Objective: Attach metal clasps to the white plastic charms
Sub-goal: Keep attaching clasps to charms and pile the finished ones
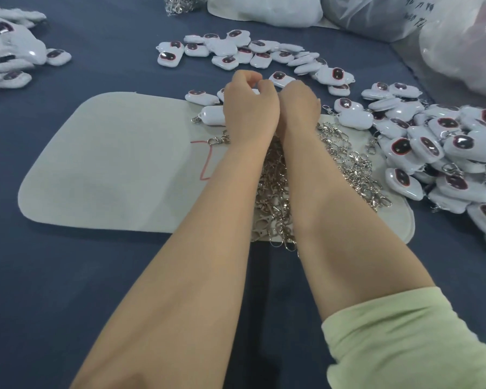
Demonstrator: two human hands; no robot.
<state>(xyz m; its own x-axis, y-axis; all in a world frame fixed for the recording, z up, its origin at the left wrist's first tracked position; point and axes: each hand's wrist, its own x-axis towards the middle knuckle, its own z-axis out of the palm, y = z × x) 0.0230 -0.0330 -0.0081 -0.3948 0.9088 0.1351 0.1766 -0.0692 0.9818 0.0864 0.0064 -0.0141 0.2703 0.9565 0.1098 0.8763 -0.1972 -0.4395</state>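
Left hand (250, 108) & right hand (299, 103) curled together; grip contents hidden, can't tell. Risk: clasp slips, gets lost among loose silver metal clasps (348, 158) beside white plastic charms (429, 147).

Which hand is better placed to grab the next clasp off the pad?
Right, probably. The clasp pile spreads beneath and outward of the forearm of the right hand, while the left hand has mostly bare pad on its side.
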